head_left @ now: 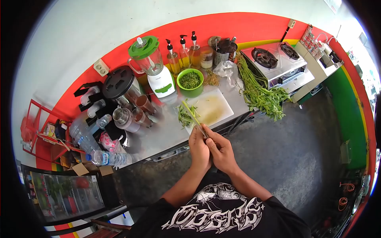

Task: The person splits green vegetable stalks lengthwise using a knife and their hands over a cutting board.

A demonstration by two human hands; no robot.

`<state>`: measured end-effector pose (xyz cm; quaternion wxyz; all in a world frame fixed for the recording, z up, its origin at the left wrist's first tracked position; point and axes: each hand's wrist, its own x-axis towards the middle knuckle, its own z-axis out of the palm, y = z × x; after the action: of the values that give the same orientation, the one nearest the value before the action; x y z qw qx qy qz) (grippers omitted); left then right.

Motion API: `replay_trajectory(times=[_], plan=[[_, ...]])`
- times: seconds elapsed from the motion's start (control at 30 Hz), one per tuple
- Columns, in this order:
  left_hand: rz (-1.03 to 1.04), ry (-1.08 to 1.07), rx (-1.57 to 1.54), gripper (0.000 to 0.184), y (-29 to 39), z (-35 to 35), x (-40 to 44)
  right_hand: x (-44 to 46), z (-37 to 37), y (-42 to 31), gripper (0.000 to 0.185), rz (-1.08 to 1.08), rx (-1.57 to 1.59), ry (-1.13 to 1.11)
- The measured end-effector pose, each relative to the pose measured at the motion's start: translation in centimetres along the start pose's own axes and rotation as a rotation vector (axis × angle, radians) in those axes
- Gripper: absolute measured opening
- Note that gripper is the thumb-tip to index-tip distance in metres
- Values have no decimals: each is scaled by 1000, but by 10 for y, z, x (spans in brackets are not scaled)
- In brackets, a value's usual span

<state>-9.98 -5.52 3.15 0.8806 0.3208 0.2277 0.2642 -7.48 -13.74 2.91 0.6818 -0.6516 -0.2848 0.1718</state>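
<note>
My left hand (199, 147) and my right hand (220, 150) are close together over the counter's front edge, fingers closed. A pale green stalk (185, 107) sticks out ahead of my left fingers. Alongside it runs a thin knife (194, 118), its dark handle end at my right fingers; the grip is partly hidden. Beyond the hands lies a white cutting board (216, 106) with a greenish stain. Cut green stems and leaves (185, 118) lie on its left side. Behind the board stands a green bowl (192, 92) filled with chopped greens (189, 80).
A blender (158, 79), pump bottles (184, 53) and a utensil holder (221, 58) line the back. Leafy greens (260, 95) overhang the edge beside a gas stove (274, 59). Brown-filled cups (143, 111), a black-lidded container (119, 82) and a water bottle (109, 158) stand left.
</note>
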Motion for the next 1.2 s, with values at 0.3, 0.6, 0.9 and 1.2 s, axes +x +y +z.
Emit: replay_trajectory(times=[0.3, 0.6, 0.9, 1.2], plan=[[0, -133, -94, 26, 5, 8, 58, 51, -35, 6, 48, 199, 375, -109], [107, -48, 124, 13, -6, 42, 112, 105, -71, 24, 52, 201, 512, -211], [138, 48, 38, 11, -4, 79, 166, 159, -102, 57, 55, -32, 290, -263], [119, 38, -9, 12, -32, 65, 186, 199, -106, 61, 46, 42, 229, -282]])
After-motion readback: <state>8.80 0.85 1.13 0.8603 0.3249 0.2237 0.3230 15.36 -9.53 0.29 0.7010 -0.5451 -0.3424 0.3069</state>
